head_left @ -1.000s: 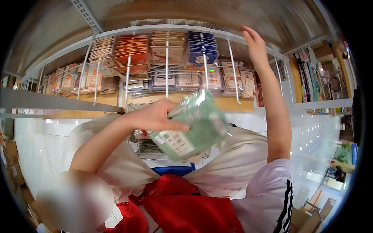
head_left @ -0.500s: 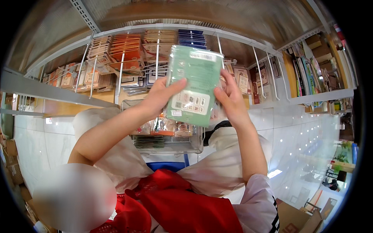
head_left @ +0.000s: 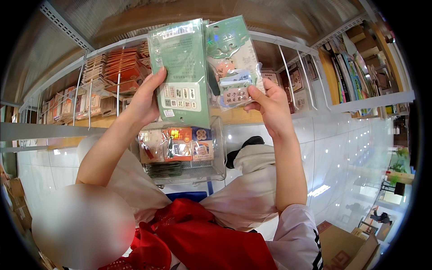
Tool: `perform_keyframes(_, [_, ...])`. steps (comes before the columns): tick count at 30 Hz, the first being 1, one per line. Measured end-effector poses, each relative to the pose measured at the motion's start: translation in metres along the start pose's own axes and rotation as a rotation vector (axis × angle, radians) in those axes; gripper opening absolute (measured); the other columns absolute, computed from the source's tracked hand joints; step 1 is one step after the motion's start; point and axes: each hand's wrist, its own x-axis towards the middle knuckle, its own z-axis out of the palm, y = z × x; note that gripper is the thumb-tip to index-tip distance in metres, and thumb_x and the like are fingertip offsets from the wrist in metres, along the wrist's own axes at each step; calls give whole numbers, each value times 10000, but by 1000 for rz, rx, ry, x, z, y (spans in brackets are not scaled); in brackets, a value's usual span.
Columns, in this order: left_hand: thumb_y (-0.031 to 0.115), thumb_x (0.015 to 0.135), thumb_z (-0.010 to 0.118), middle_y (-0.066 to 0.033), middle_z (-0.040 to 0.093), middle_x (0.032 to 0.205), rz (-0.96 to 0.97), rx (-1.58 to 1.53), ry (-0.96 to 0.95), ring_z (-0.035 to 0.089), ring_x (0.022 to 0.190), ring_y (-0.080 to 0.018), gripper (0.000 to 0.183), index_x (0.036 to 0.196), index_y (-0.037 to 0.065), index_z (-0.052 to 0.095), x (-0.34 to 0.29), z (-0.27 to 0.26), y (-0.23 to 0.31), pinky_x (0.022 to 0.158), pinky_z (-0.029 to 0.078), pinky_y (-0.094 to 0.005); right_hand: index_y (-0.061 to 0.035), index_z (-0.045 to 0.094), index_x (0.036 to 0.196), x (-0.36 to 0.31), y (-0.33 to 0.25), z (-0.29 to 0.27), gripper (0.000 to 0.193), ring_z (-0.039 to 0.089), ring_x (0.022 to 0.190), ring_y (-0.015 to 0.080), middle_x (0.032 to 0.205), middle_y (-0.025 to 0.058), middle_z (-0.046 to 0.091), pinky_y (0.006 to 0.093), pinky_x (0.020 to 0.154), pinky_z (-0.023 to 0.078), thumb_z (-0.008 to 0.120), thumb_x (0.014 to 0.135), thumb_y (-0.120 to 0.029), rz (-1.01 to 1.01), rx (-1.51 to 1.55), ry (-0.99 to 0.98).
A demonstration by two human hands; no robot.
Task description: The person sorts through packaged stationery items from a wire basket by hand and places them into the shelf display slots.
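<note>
My left hand (head_left: 147, 96) grips a flat green package (head_left: 184, 72) in clear plastic, its printed back facing me, with small pictures in a pale panel. There seem to be more packages of the kind stacked behind it. Closed around the lower right corner of a second green package (head_left: 234, 49) is my right hand (head_left: 270, 101). That one shows its front, with pale paper pieces under the clear film. The two packages stand side by side, their inner edges nearly touching. Below them is a wire basket (head_left: 216, 168) holding several packets (head_left: 180, 146) in white, orange and blue.
Ahead runs a wooden shelf with white wire dividers (head_left: 118, 90) and rows of orange packets (head_left: 122, 67). Books (head_left: 348, 67) stand on the right shelf. At lower right sits an open cardboard box (head_left: 342, 247). Pale tiled floor (head_left: 324, 144) spreads to the right.
The green packages, together half a second ago, are now parted: one in my left hand, moved left and up, and one in my right, its front showing. More of the basket's packets show.
</note>
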Motion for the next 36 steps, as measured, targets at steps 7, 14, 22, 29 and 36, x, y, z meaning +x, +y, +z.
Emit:
perform_keyframes(7, [323,847,598,-101,615,1000,-116,302,-11,617,846,-138,415,1100,6,514,2,8,-22,721,520,-287,2,332,1267,0,26,23,730,535,1031,280,1132,206,527,374,886,403,729,677,-163,-402,-647,247])
perform_keyframes(14, [344,807,638,-122,644,835,3,1138,-411,616,730,-135,379,983,12,590,-20,21,-34,644,484,-266,10,472,1158,-6,24,-2,445,589,873,169,1007,122,603,295,788,456,642,758,-88,-99,-205,93])
perform_keyframes(22, [129,723,545,-66,598,778,274,1999,-1274,631,682,-239,110,797,53,577,-40,-1,-86,570,508,-372,23,504,1079,-16,51,-77,311,576,858,114,973,83,611,246,774,448,592,787,-39,151,-289,-49])
perform_keyframes(29, [134,748,506,-58,545,753,297,1960,-1165,607,620,-214,120,803,37,550,-33,-9,-82,545,486,-355,17,517,1058,-18,56,-72,286,541,795,86,937,44,599,233,702,426,568,804,-103,291,-422,-69])
perform_keyframes(36, [128,756,502,-57,555,762,302,2002,-1186,616,647,-216,121,816,36,555,-32,-7,-83,557,491,-345,47,588,950,-27,47,-69,206,554,761,118,864,78,626,277,699,441,557,804,-96,395,-502,-58])
